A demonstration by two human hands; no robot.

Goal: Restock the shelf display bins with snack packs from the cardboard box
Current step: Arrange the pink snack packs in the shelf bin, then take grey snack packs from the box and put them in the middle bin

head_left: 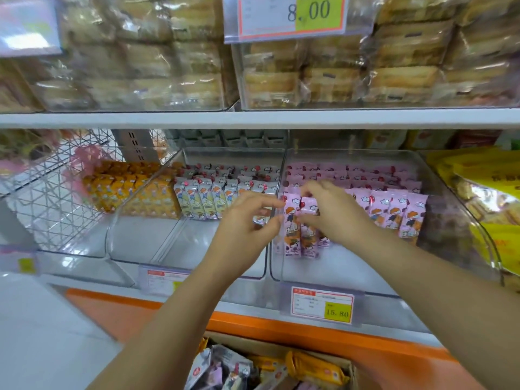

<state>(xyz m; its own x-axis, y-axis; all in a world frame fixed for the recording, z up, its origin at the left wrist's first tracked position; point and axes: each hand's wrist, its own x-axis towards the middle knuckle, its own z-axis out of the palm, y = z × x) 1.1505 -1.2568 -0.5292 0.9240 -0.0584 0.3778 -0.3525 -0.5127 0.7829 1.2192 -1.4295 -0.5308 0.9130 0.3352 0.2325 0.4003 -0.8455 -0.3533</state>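
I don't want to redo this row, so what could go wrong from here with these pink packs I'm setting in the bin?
1. The pink packs that your right hand grips stand upright with bare floor of the clear bin in front; let go, they may topple forward.
2. Your left hand works at the wall shared with the white-pack bin; a pack could slip across.

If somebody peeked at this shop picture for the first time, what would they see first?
Probably the two hands in the middle: the right hand pinches a few pink snack packs standing in the clear bin, with the left hand close beside them. Then the big price sign reading 8.00 up top, and the cardboard box of mixed snacks at the bottom edge.
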